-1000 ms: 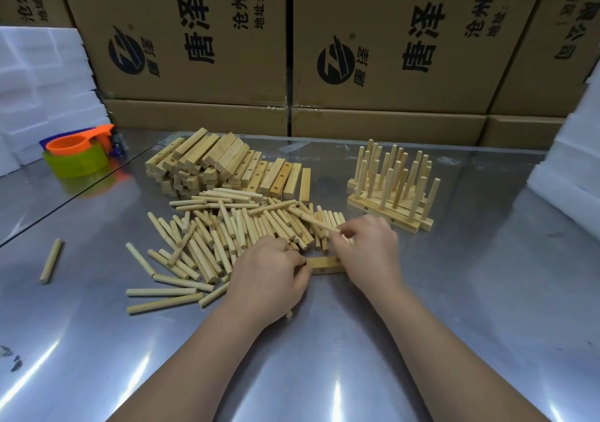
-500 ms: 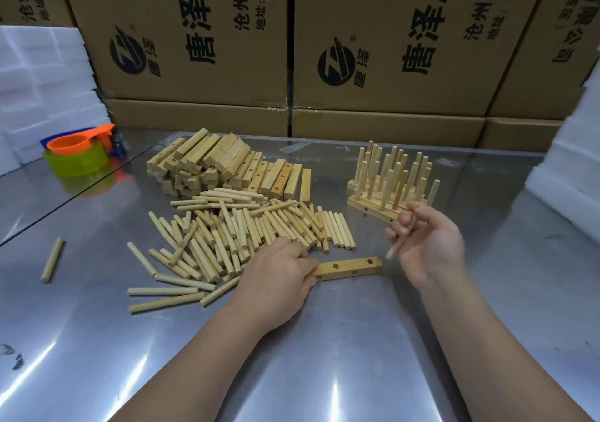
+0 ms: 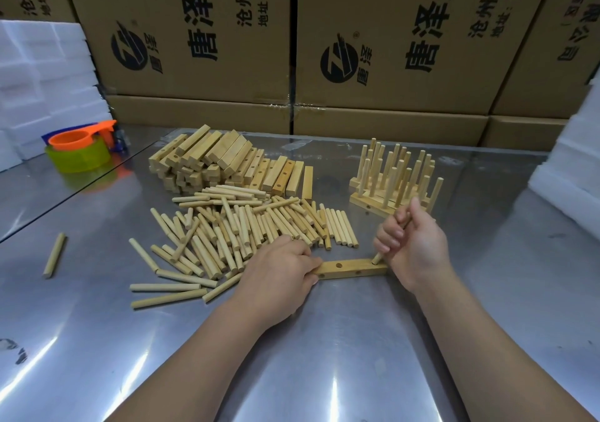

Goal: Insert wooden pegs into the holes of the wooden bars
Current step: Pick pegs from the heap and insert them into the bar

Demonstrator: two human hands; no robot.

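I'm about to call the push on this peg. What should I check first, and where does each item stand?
1. Pale rectangular wooden bar lies flat on the shiny steel table: ok.
2. Left hand holds the bar's left end: ok.
3. Right hand grips the round wooden peg: ok.
4. Peg tip is at the bar's right end: ok. Whether it has entered the hole: cannot tell.
5. Peg upright: not ok, it appears to lean.
6. Middle top hole is open for the next peg: ok.
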